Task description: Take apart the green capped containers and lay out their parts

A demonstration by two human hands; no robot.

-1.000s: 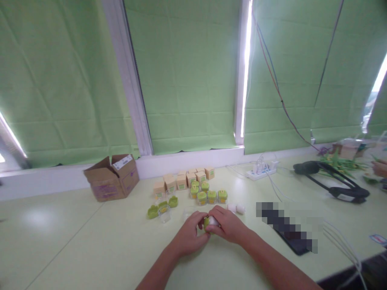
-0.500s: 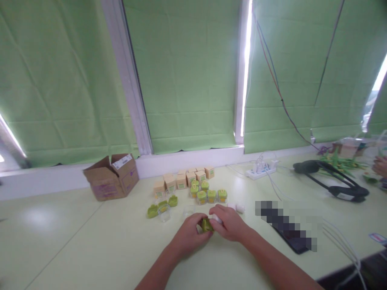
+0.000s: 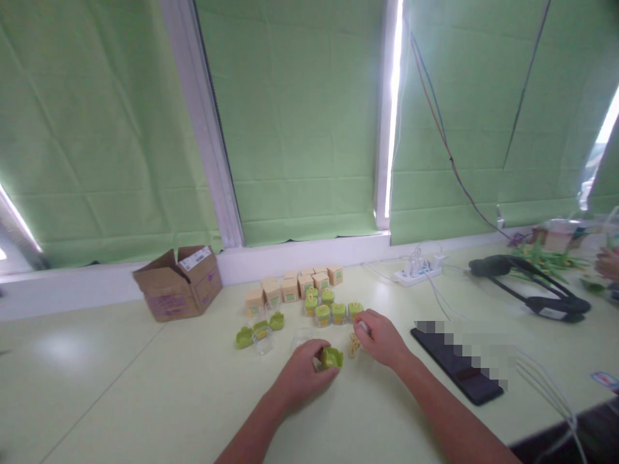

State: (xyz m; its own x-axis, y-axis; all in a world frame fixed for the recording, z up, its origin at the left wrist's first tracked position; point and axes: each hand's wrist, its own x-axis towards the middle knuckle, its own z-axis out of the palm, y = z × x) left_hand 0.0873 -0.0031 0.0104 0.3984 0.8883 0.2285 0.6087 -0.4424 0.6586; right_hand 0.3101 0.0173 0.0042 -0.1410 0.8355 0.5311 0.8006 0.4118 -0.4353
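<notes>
left hand pinches green cup between thumb and fingers, left of yellow cord; right hand pinches a mostly hidden white piece; keep left grip light, cup steady so its wall doesn't flex

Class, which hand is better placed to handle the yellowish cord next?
Probably the right hand: it is much nearer the yellowish cord, though it holds a white item. The left hand holds the green piece.

Green cap, hollow side showing; looped yellowish cord near, apart
</notes>
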